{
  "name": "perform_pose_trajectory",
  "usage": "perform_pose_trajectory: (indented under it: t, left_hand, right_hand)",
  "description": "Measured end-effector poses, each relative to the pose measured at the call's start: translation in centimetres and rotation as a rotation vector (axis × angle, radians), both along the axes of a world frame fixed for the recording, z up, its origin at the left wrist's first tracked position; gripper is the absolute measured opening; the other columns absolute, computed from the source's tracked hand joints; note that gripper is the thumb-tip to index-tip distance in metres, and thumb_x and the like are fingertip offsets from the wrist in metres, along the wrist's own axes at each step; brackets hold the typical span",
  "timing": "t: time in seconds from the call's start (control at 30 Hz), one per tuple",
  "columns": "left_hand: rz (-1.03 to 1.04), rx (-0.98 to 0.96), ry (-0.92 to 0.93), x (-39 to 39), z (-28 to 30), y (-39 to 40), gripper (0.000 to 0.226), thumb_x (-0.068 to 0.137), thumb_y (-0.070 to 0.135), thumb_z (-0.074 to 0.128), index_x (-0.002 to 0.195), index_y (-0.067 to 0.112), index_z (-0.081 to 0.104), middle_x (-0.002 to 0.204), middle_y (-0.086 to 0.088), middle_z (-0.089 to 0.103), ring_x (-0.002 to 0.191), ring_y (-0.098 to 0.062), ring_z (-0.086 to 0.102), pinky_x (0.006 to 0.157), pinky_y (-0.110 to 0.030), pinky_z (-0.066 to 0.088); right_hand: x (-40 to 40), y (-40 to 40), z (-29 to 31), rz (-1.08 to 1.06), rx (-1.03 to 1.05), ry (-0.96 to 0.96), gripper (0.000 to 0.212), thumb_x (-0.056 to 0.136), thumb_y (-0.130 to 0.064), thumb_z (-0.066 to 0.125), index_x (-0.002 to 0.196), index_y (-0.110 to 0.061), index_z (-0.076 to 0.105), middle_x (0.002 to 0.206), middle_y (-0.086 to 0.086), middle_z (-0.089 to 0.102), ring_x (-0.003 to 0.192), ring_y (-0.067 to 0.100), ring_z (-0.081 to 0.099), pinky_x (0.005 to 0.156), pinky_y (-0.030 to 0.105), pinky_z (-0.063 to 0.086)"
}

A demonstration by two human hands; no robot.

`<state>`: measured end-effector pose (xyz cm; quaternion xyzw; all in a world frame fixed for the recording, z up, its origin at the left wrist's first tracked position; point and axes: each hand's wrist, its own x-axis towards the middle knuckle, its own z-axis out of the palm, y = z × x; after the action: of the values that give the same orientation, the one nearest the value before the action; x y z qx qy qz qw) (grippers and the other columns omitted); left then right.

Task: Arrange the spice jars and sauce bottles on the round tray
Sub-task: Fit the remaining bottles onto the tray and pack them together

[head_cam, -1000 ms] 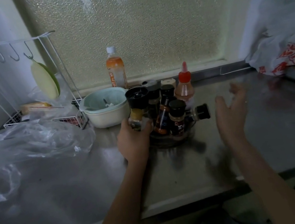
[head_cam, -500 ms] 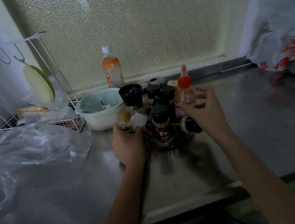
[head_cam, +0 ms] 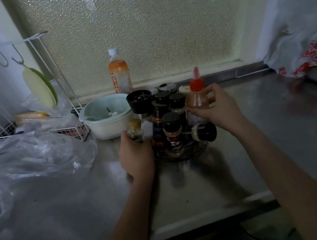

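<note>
1. Right now the left hand point(head_cam: 136, 157) is clenched around a small gold-capped jar point(head_cam: 135, 131), holding it upright at the left edge of the round tray point(head_cam: 182, 154).
2. Over on the right, the right hand point(head_cam: 218, 110) has its fingers point(head_cam: 198, 110) wrapped round the red-capped sauce bottle point(head_cam: 197, 97), which stands upright at the far right of the cluster.
3. Crowded on that tray are dark-lidded spice jars; one with a reddish label point(head_cam: 172, 133) sits at the near edge, upright.
4. Just right of it, a black-capped jar point(head_cam: 203, 132) lies tipped on its side, cap pointing right, under the right wrist.
5. Tall black grinder point(head_cam: 140, 104) rises at the far left of the group, beside the pale bowl point(head_cam: 108, 119).
6. Behind, against the frosted window, an orange drink bottle point(head_cam: 119, 73) stands alone.
7. Clear plastic bags point(head_cam: 30, 155) sprawl over the left of the steel table point(head_cam: 285, 150), with a white wire rack point(head_cam: 3, 62) beyond them.
</note>
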<state>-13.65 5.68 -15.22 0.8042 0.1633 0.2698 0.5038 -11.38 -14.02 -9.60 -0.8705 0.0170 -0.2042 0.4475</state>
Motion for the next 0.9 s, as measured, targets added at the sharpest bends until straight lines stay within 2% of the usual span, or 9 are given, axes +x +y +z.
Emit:
perform_pose_trajectory:
  t: [0.1, 0.17, 0.27, 0.33, 0.4, 0.47, 0.57, 0.7, 0.9]
  left_hand:
    - [0.002, -0.011, 0.002, 0.0, 0.1, 0.0, 0.022, 0.082, 0.033, 0.061, 0.088, 0.012, 0.054, 0.078, 0.001, 0.058, 0.075, -0.022, 0.053, 0.067, -0.031, 0.036]
    - [0.006, 0.007, 0.010, -0.1, 0.1, 0.0, 0.021, 0.084, 0.031, 0.059, 0.088, 0.011, 0.053, 0.078, 0.000, 0.057, 0.076, -0.024, 0.054, 0.067, -0.032, 0.037]
    - [0.003, 0.035, 0.003, 0.0, -0.1, 0.1, 0.020, 0.084, 0.030, 0.057, 0.084, 0.011, 0.051, 0.079, -0.004, 0.060, 0.079, -0.029, 0.057, 0.065, -0.033, 0.038]
    - [0.007, 0.075, -0.013, 0.2, -0.3, 0.0, 0.017, 0.080, 0.027, 0.058, 0.081, 0.012, 0.050, 0.082, -0.008, 0.063, 0.083, -0.032, 0.058, 0.062, -0.034, 0.037]
    - [0.015, 0.140, -0.045, 0.1, -0.3, -0.2, 0.017, 0.077, 0.027, 0.059, 0.079, 0.013, 0.050, 0.083, -0.009, 0.064, 0.086, -0.032, 0.058, 0.059, -0.033, 0.036]
    - [-0.006, 0.184, -0.070, -0.4, -0.1, -0.4, 0.019, 0.077, 0.029, 0.061, 0.076, 0.016, 0.047, 0.081, -0.006, 0.064, 0.082, -0.028, 0.059, 0.058, -0.031, 0.034]
    - [-0.092, 0.238, -0.080, -1.2, 0.0, -0.2, 0.020, 0.074, 0.026, 0.064, 0.075, 0.015, 0.047, 0.078, -0.003, 0.063, 0.075, -0.025, 0.058, 0.057, -0.030, 0.034]
    - [-0.172, 0.354, -0.038, -1.1, -0.1, -0.3, 0.023, 0.076, 0.031, 0.066, 0.086, 0.013, 0.056, 0.089, -0.004, 0.065, 0.084, -0.026, 0.061, 0.060, -0.028, 0.034]
    - [-0.130, 0.339, 0.027, -0.8, 0.1, -0.3, 0.022, 0.086, 0.035, 0.055, 0.097, 0.017, 0.059, 0.092, -0.009, 0.071, 0.091, -0.036, 0.064, 0.064, -0.031, 0.038]
  right_hand:
    - [-0.3, 0.1, 0.1, 0.023, -0.015, 0.051, 0.061, 0.068, -0.032, 0.081, 0.114, -0.013, 0.047, 0.107, 0.008, 0.062, 0.087, 0.018, 0.058, 0.076, 0.032, 0.048]
    - [-1.0, -0.1, 0.3, -0.002, -0.004, 0.068, 0.073, 0.069, -0.034, 0.080, 0.127, -0.013, 0.040, 0.121, 0.014, 0.057, 0.101, 0.022, 0.056, 0.085, 0.034, 0.047]
    - [-3.8, -0.2, -0.4, -0.093, -0.026, 0.029, 0.083, 0.071, -0.049, 0.073, 0.136, -0.017, 0.032, 0.125, 0.014, 0.051, 0.111, 0.028, 0.053, 0.095, 0.044, 0.046]
    - [-5.9, 0.6, -1.3, -0.024, -0.053, 0.109, 0.076, 0.071, -0.054, 0.071, 0.131, -0.020, 0.038, 0.118, 0.009, 0.055, 0.106, 0.025, 0.055, 0.088, 0.036, 0.046]
    - [-6.5, 1.5, -2.6, 0.053, -0.087, 0.155, 0.064, 0.071, -0.043, 0.075, 0.123, -0.019, 0.046, 0.116, 0.006, 0.060, 0.106, 0.023, 0.057, 0.084, 0.029, 0.044]
    - [-6.0, 2.0, -3.1, 0.051, -0.136, 0.057, 0.049, 0.073, -0.029, 0.077, 0.114, -0.016, 0.054, 0.111, 0.007, 0.065, 0.103, 0.023, 0.060, 0.080, 0.027, 0.045]
    - [-5.4, 2.6, -2.4, 0.029, -0.108, -0.106, 0.039, 0.071, -0.023, 0.078, 0.106, -0.017, 0.061, 0.101, 0.004, 0.069, 0.094, 0.016, 0.063, 0.076, 0.024, 0.047]
    - [-5.7, 3.0, -0.7, 0.004, -0.047, -0.281, 0.034, 0.075, -0.024, 0.074, 0.106, -0.020, 0.060, 0.092, -0.010, 0.061, 0.085, -0.004, 0.053, 0.072, 0.000, 0.039]
    - [-5.7, 2.0, -0.4, -0.029, -0.024, -0.258, 0.038, 0.077, -0.026, 0.074, 0.110, -0.021, 0.057, 0.096, -0.008, 0.062, 0.086, 0.008, 0.058, 0.068, -0.003, 0.038]
